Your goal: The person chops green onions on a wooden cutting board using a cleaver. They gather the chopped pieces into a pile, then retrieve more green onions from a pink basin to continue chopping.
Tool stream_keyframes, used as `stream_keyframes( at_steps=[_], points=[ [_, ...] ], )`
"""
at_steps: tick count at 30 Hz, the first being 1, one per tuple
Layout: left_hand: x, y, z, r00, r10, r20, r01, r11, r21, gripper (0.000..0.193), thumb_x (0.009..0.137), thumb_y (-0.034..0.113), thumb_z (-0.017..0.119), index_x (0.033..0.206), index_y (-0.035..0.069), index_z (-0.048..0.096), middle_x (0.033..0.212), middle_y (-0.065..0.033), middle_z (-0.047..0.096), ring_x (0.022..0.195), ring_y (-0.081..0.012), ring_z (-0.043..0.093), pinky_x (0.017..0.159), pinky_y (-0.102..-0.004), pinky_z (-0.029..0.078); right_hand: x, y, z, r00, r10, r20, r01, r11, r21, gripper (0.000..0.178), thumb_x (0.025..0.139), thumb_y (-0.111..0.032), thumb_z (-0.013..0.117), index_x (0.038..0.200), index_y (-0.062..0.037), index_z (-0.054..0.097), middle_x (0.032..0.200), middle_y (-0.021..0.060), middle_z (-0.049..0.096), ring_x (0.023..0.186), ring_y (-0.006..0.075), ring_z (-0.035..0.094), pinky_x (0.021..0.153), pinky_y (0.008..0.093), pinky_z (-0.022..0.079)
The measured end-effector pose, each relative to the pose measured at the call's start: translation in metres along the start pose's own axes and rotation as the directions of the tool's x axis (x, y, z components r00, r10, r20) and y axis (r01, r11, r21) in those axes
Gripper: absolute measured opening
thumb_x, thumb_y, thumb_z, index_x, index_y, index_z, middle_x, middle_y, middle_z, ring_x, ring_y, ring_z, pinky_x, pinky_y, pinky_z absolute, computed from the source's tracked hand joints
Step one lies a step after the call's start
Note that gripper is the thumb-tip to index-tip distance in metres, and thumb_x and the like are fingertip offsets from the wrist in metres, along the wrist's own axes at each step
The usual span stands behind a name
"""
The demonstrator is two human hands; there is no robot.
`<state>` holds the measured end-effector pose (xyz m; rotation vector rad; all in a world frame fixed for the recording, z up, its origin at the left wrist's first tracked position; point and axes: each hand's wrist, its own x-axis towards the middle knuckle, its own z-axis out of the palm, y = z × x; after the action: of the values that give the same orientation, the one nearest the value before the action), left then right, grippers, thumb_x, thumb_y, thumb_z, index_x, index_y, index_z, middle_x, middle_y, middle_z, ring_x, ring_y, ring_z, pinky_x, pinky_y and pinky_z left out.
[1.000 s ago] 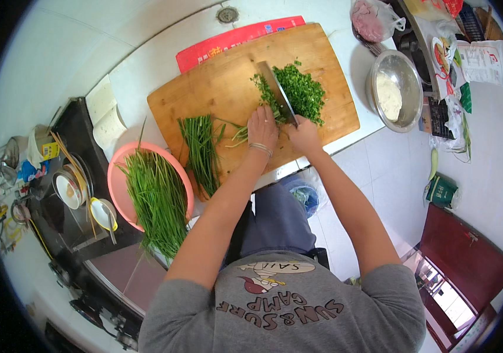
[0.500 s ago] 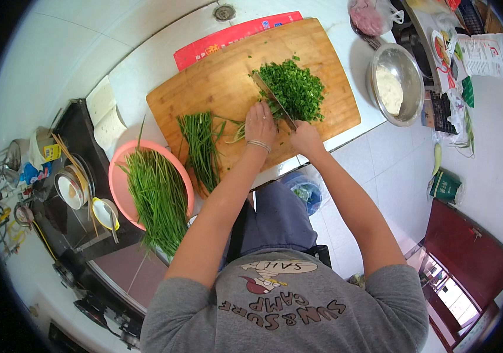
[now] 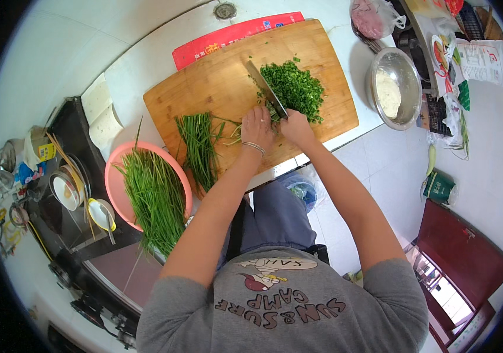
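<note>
A wooden cutting board (image 3: 198,88) lies across the white counter. My right hand (image 3: 297,129) is closed round the handle of a kitchen knife (image 3: 266,88), its blade slanting up and left beside a heap of finely chopped chives (image 3: 294,91). Just left of the blade, my left hand (image 3: 257,129) presses with bent fingers on a small bunch of chives, mostly hidden under it. Farther left on the board rests a cut bundle of chives (image 3: 197,147). Long uncut chives (image 3: 154,194) fill a pink basin (image 3: 116,191) and hang over its near rim.
Dough sits in a metal bowl (image 3: 411,94) at the counter's right end, near a plastic bag of pinkish meat (image 3: 372,17). A red box (image 3: 222,41) lies behind the board. Left are a black stove (image 3: 48,206) and stacked bowls (image 3: 66,191). A blue bin (image 3: 304,197) stands below the counter.
The knife and my right hand have shifted a little left and away from me. My left hand stays on the chives, and the view has moved slightly.
</note>
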<state>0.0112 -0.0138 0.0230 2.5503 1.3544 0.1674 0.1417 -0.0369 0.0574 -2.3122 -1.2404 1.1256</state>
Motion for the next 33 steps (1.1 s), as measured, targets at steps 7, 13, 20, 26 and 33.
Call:
stream_keyframes(
  at_steps=[7,13,20,26,33],
  points=[
    [0.003,-0.005,0.003,0.995,0.011,-0.104,-0.011,1.000,0.007,0.047,0.076,0.025,0.057,0.113,-0.002,0.048,0.099,-0.0132,0.047,0.092,-0.0277,0.047,0.080,-0.0371,0.040,-0.040,-0.010,-0.030,1.000,-0.014,-0.004,0.014,1.000,-0.011,0.020,0.078,-0.014,0.050,0.085,0.0030,0.059,0.083,0.0310,0.060,0.084,0.0474,0.057,0.077,0.0510,0.047],
    [0.005,-0.007,0.006,0.997,0.036,-0.074,-0.033,0.999,0.040,0.050,0.075,0.029,0.058,0.113,-0.002,0.047,0.097,-0.0132,0.047,0.091,-0.0280,0.045,0.083,-0.0391,0.038,-0.045,-0.006,-0.018,0.993,0.108,0.049,-0.103,0.990,-0.095,0.024,0.075,-0.014,0.051,0.091,0.0006,0.061,0.091,0.0297,0.061,0.091,0.0455,0.058,0.082,0.0511,0.046],
    [0.003,-0.006,0.007,1.000,0.024,-0.001,-0.024,1.000,0.020,0.045,0.075,0.026,0.055,0.109,-0.003,0.052,0.099,-0.0140,0.047,0.091,-0.0293,0.045,0.081,-0.0394,0.038,-0.030,-0.013,-0.011,0.979,0.158,0.128,-0.138,0.978,-0.154,0.026,0.076,-0.013,0.050,0.096,0.0001,0.061,0.095,0.0289,0.061,0.093,0.0446,0.059,0.083,0.0491,0.047],
    [0.004,-0.007,0.011,0.999,0.022,0.030,-0.024,0.996,0.081,0.047,0.077,0.029,0.055,0.113,-0.002,0.051,0.100,-0.0139,0.048,0.092,-0.0288,0.046,0.079,-0.0396,0.038,-0.009,-0.013,0.005,0.994,0.092,0.059,-0.085,0.990,-0.113,0.022,0.077,-0.010,0.052,0.091,0.0043,0.059,0.086,0.0305,0.060,0.088,0.0434,0.059,0.078,0.0475,0.048],
    [0.011,-0.004,0.004,0.999,-0.014,0.030,0.012,0.996,0.085,0.053,0.078,0.026,0.056,0.122,-0.003,0.046,0.102,-0.0103,0.048,0.094,-0.0255,0.046,0.082,-0.0345,0.039,-0.021,0.001,-0.005,0.990,-0.079,-0.115,0.092,0.990,0.111,0.016,0.077,-0.011,0.049,0.080,0.0027,0.056,0.075,0.0302,0.057,0.077,0.0466,0.057,0.069,0.0507,0.046]
  ],
)
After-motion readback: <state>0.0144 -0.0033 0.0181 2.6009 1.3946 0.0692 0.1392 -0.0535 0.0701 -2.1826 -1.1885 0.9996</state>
